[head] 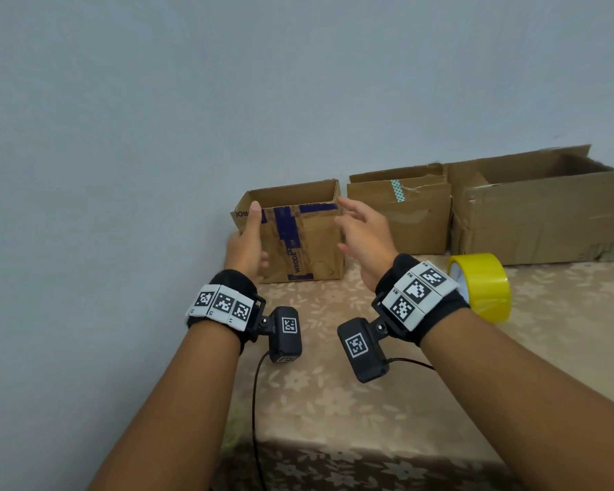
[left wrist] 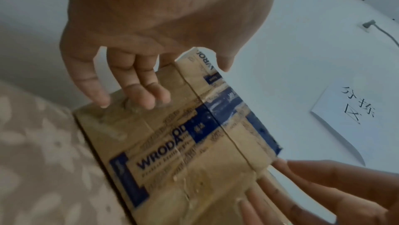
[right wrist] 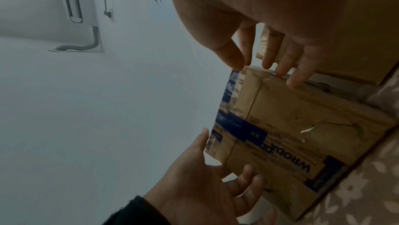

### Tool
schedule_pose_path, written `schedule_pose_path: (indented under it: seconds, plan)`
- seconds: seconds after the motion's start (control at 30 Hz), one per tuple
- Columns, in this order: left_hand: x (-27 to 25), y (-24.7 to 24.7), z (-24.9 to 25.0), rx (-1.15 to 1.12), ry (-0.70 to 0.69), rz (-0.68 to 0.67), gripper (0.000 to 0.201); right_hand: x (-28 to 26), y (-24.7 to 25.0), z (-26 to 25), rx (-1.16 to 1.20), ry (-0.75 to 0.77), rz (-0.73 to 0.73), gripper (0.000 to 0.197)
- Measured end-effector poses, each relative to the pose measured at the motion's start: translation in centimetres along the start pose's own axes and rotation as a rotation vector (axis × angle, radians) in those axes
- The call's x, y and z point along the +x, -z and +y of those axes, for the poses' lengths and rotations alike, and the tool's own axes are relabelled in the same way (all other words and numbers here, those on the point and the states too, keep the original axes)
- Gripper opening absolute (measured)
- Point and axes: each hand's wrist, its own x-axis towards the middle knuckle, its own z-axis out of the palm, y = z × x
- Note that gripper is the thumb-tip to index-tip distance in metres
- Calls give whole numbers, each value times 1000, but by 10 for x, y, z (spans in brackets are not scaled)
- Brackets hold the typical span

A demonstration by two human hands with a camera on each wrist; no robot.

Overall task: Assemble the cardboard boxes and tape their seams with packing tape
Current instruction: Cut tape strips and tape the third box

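Left hand point(head: 246, 247) is resting straight fingers on the WRODA box point(head: 298, 239) w/o gripping; right hand point(head: 364, 239) is hovering open beside it. Only head cam is showing the yellow tape roll point(head: 482, 287); box's far side is hidden.

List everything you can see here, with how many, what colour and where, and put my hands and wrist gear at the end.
Small box: one, brown with blue tape and print, open top, left of the row on the table, between the hands.
Middle box: one, brown with a green patterned tape strip, against the wall.
Large box: one, brown, open top, right end of the row.
Tape roll: one, yellow, standing on edge in front of the large box.
Table: one, beige flowered cloth.
Wall paper: one, white with black handwriting.
Left hand: fingers straight against the small box's left side.
Right hand: fingers spread at its right edge.
Wrist bands: two, black with black-and-white markers.
Wrist cameras: two, black.
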Motion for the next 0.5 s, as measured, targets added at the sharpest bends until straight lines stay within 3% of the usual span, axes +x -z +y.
schedule_pose_path:
  seconds: [0.1,0.27,0.5]
  plan:
    - [-1,-9,-1,-43,26,-46,87,0,2,0,23,6,-1,49]
    - [1,-20,-1,-59,14,-141,56,2,6,0,77,8,-4,53]
    - [3,-31,-7,-80,97,-229,40,6,17,2,160,-40,-29,55]
